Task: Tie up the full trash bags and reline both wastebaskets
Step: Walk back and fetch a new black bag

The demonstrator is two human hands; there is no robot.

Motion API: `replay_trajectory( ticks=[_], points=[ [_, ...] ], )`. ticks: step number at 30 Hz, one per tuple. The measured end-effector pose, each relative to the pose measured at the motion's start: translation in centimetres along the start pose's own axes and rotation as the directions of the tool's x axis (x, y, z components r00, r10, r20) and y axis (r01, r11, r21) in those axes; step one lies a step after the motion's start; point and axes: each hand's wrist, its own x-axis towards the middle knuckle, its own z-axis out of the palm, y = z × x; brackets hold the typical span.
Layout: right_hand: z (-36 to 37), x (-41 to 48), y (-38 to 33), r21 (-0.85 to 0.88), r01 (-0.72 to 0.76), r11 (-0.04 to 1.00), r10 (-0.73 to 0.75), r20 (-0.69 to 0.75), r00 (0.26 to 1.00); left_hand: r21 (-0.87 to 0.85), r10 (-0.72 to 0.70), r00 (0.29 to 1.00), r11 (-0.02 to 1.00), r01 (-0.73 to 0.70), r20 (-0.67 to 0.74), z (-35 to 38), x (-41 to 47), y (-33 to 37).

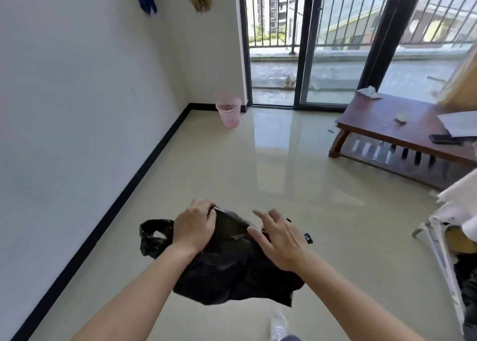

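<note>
Holding the black bag [232,271] up in front of you, off the floor [258,165], is sensible, the first voice tells you. It hangs limp and flat, so I judge it a fresh liner, not a full one.

Agreed, says the second. Your left hand [195,226] has its fingers curled over the bag's top edge and grips it there, which anchors one side of the mouth. Your right hand [280,240] lies on the same edge with thumb and fingers straight and spread, pinching nothing that I can see. It looks placed to feel for the seam and rub the two layers apart.

And the handle loop [154,235] dangling past your left wrist tells you which end is the opening, says the first.

The pink wastebasket [229,112] stands well apart from you, in the corner beside the balcony door [273,56], the second adds. Through its mesh I cannot tell whether it already has a liner. Get the bag open first and you arrive ready to drop it in.

Mind the low wooden table [382,118] on your right as you cross, says the first.
</note>
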Motion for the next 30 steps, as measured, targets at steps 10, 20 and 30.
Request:
replay_trajectory(
  ticks=[10, 20, 30],
  points=[
    [-4.9, 30.0, 3.0, -0.402, 0.035, 0.915, 0.079, 0.265, 0.961, 0.009, -0.005, 0.974, 1.000, 0.007, -0.225, -0.1, 23.9, -4.4],
    [-6.8, 60.0, 6.4, -0.357, -0.184, 0.916, 0.327, 0.396, 0.858, -0.072, 0.020, 0.974, 0.997, -0.036, -0.224, 3.5, 52.6, -14.1],
    [-13.3, 83.8, 12.1, -0.038, -0.421, 0.906, 0.359, 0.595, 0.719, -0.156, 0.197, 0.905, 0.950, -0.271, -0.377, 3.8, 80.3, -12.8]
  ],
)
